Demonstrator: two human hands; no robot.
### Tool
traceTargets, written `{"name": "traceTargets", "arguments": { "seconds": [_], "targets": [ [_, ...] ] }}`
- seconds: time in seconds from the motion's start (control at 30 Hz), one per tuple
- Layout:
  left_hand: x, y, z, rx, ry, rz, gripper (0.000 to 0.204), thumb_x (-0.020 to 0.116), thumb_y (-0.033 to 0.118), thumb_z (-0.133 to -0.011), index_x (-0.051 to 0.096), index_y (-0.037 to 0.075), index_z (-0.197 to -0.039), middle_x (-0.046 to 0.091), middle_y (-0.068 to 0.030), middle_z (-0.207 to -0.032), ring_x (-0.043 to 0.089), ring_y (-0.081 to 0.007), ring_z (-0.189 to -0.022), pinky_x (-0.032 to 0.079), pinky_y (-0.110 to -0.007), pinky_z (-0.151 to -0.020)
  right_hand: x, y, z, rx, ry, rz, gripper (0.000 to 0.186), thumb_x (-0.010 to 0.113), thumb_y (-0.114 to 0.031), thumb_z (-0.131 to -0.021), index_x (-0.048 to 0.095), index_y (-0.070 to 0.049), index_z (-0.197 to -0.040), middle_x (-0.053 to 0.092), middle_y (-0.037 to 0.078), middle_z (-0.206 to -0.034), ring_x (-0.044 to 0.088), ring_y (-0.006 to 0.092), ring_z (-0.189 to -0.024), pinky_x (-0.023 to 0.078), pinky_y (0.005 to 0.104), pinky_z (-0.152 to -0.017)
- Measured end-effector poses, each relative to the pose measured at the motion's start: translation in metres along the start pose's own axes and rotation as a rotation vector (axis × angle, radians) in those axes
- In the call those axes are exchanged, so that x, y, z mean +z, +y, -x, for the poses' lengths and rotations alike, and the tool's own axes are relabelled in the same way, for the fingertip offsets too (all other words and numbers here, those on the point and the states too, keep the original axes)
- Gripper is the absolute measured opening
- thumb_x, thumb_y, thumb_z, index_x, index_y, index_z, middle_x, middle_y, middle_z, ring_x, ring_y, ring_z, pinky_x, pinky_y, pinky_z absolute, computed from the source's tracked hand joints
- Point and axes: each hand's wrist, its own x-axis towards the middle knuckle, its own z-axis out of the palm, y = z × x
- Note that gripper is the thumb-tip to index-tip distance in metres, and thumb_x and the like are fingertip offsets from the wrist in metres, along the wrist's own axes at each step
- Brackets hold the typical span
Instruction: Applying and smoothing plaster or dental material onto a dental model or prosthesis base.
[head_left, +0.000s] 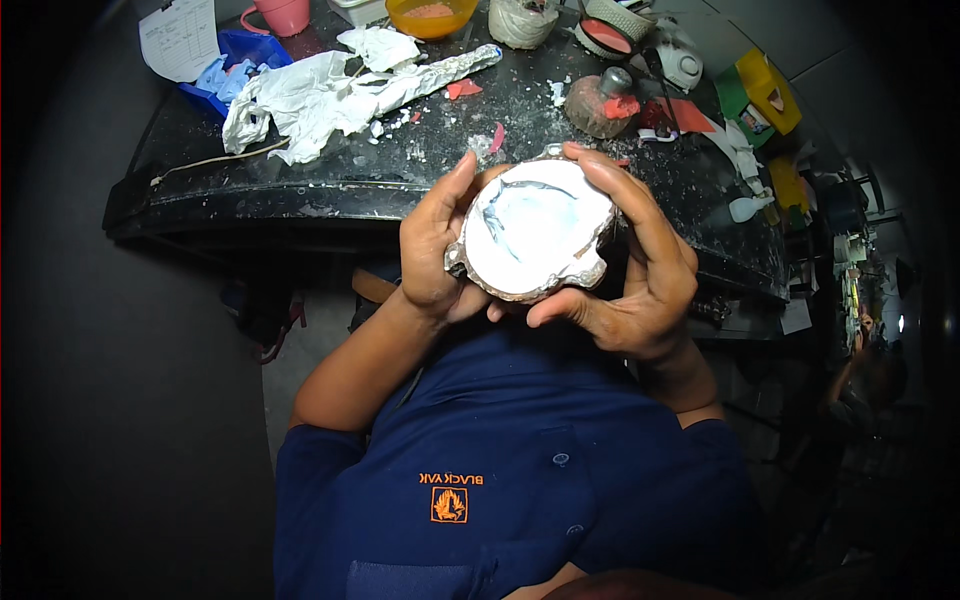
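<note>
Nearest the camera, below the white disc (545, 235), wearing a navy shirt (500, 430). Holding that rough-rimmed disc between both hands, its white face toward the camera: cupping its left side with the left hand (435, 240), spanning its right side with the widely spread right hand (655, 290). Visible beyond the disc: black table (420, 150); farther left, crumpled white sheeting (320, 100); slightly right, a brownish rounded lump (588, 112).
</note>
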Motion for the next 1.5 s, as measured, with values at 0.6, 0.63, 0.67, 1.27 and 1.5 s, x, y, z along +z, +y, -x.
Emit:
{"name": "traceTargets", "arguments": {
  "seconds": [0.6, 0.63, 0.67, 1.27, 1.5],
  "targets": [
    [-0.01, 0.005, 0.005, 0.271, 0.168, -0.687, 0.057, 0.045, 0.024, -0.091, 0.057, -0.021, -0.123, 0.07, -0.0277, -0.109, 0.07, -0.0259, -0.095, 0.055, -0.031, -0.086, -0.001, -0.013, -0.002, -0.124, -0.038, 0.172, 0.092, 0.086, -0.049, -0.069, 0.053, 0.012, -0.129, 0.061, 0.031, -0.124, 0.061, 0.0431, -0.118, 0.05, 0.0476, -0.1],
    [-0.01, 0.006, 0.006, 0.272, 0.167, -0.686, 0.057, 0.045, 0.024, -0.091, 0.057, -0.021, -0.123, 0.07, -0.0277, -0.109, 0.07, -0.0259, -0.095, 0.055, -0.031, -0.086, -0.001, -0.013, -0.002, -0.132, -0.043, 0.164, 0.092, 0.086, -0.049, -0.069, 0.053, 0.012, -0.129, 0.061, 0.031, -0.124, 0.061, 0.0432, -0.118, 0.05, 0.0477, -0.1],
    [-0.01, 0.006, 0.006, 0.271, 0.175, -0.695, 0.057, 0.045, 0.024, -0.091, 0.057, -0.021, -0.123, 0.07, -0.0278, -0.108, 0.07, -0.026, -0.095, 0.055, -0.031, -0.086, -0.001, -0.014, -0.002, -0.129, -0.045, 0.166, 0.091, 0.086, -0.05, -0.069, 0.053, 0.012, -0.128, 0.061, 0.031, -0.124, 0.061, 0.0433, -0.118, 0.05, 0.048, -0.101],
    [0.0, 0.008, 0.008, 0.266, 0.206, -0.781, 0.052, 0.049, 0.025, -0.095, 0.061, -0.019, -0.12, 0.071, -0.0248, -0.105, 0.071, -0.0229, -0.091, 0.055, -0.03, -0.083, 0.003, -0.008, 0.005, -0.202, -0.033, 0.176, 0.088, 0.083, -0.051, -0.073, 0.052, 0.009, -0.128, 0.06, 0.034, -0.125, 0.061, 0.0441, -0.12, 0.049, 0.0519, -0.103],
    [-0.001, 0.01, 0.009, 0.236, 0.24, -0.782, 0.046, 0.049, 0.021, -0.097, 0.063, -0.017, -0.119, 0.072, -0.0218, -0.104, 0.07, -0.0205, -0.09, 0.055, -0.029, -0.081, 0.004, -0.008, 0.007, -0.185, -0.033, 0.191, 0.089, 0.082, -0.053, -0.073, 0.051, 0.007, -0.13, 0.06, 0.034, -0.128, 0.06, 0.044, -0.122, 0.048, 0.0518, -0.104]
  ]
}}
